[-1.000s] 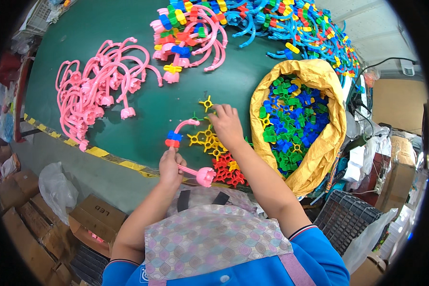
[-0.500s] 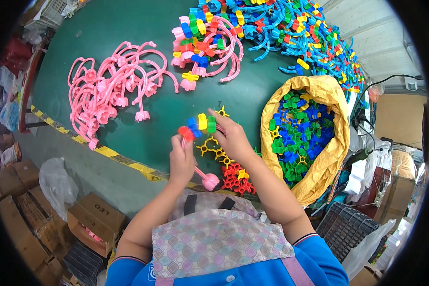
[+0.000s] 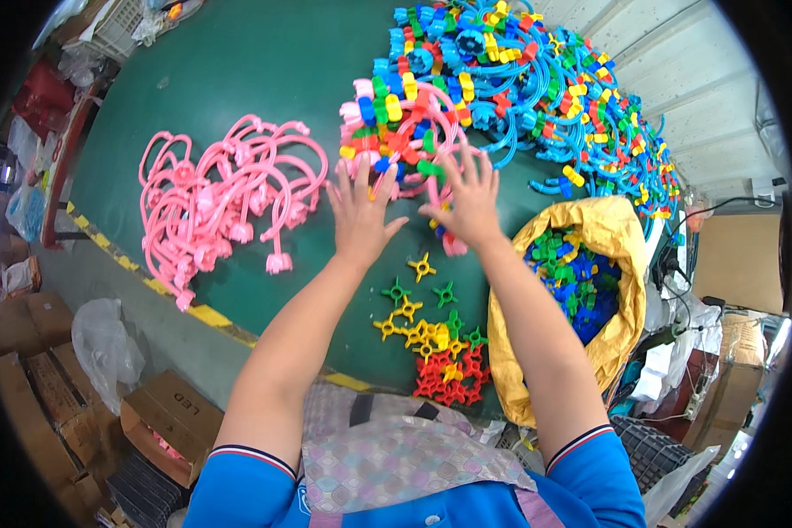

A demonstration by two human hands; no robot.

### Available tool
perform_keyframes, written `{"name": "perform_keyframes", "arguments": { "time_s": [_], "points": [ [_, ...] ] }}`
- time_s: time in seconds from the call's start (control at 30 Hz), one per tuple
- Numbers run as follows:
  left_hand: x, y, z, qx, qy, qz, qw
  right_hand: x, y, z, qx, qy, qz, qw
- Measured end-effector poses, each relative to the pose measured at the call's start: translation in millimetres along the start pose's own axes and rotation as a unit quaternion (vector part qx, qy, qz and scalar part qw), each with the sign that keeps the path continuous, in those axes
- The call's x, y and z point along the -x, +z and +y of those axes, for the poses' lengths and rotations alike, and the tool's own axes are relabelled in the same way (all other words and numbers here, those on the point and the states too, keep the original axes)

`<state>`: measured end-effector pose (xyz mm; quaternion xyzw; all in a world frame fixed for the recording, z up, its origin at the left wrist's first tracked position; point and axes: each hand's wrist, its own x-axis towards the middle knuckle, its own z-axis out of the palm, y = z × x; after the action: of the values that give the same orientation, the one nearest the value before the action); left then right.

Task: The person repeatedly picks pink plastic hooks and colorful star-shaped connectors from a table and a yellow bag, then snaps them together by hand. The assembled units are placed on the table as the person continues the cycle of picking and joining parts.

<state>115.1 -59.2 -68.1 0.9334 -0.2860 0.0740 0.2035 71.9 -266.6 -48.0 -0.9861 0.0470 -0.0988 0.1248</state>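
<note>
Both my hands are stretched forward over the green table, fingers spread. My left hand (image 3: 361, 220) is at the near left edge of a heap of pink loops threaded with coloured pieces (image 3: 424, 114). My right hand (image 3: 473, 204) lies at that heap's near right side, its fingertips over or against the loops; contact is hard to make out. Neither hand grips anything. Left of them sits a pile of plain pink curved tubes with flower-shaped ends (image 3: 224, 202). Nearer me lie loose star-shaped plastic pieces: yellow (image 3: 405, 308), green (image 3: 445, 294) and red (image 3: 440, 378).
A large heap of blue loops with coloured pieces (image 3: 537, 97) fills the far right. My right forearm passes over a yellow sack (image 3: 581, 211) of green and blue pieces. Yellow-black tape (image 3: 211, 315) marks the table edge. Cardboard boxes (image 3: 172, 422) stand at lower left.
The pink loop with red, blue, yellow and green pieces has left my hands; it now appears to be among the threaded pink heap. Both hands moved forward and opened.
</note>
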Motion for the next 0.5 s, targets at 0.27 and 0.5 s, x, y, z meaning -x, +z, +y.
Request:
{"name": "perform_keyframes", "arguments": {
  "time_s": [0.27,0.5],
  "points": [
    [-73,43,-2,-0.031,-0.050,0.021,0.998,-55,45,32,-0.009,0.046,0.076,0.996],
    [-143,59,-2,0.002,-0.078,0.059,0.995,-139,52,46,0.002,0.074,0.066,0.995]
  ]
}}
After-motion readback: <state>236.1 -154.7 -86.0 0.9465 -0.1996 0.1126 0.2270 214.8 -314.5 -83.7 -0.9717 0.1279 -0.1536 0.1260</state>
